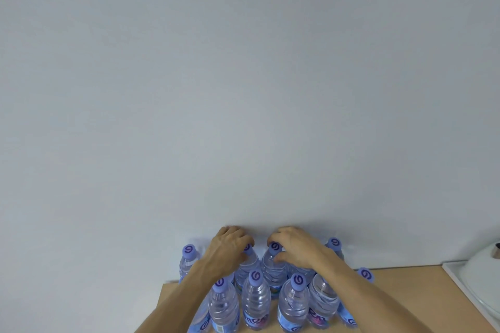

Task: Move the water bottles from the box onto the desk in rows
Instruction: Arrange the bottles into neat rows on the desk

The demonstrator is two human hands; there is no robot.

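Several clear water bottles with purple caps stand upright in rows on the tan desk (405, 286) against a pale wall. My left hand (228, 247) curls over the neck of a back-row bottle (247, 265), covering most of its cap. My right hand (295, 247) grips the neighbouring back-row bottle (273, 262) just below its cap. Front-row bottles (255, 297) stand under my forearms. The box is out of view.
A white rounded appliance (481, 284) on a white tray sits at the right edge of the desk. The pale wall rises directly behind the back row. Bare desk lies between the bottles and the appliance.
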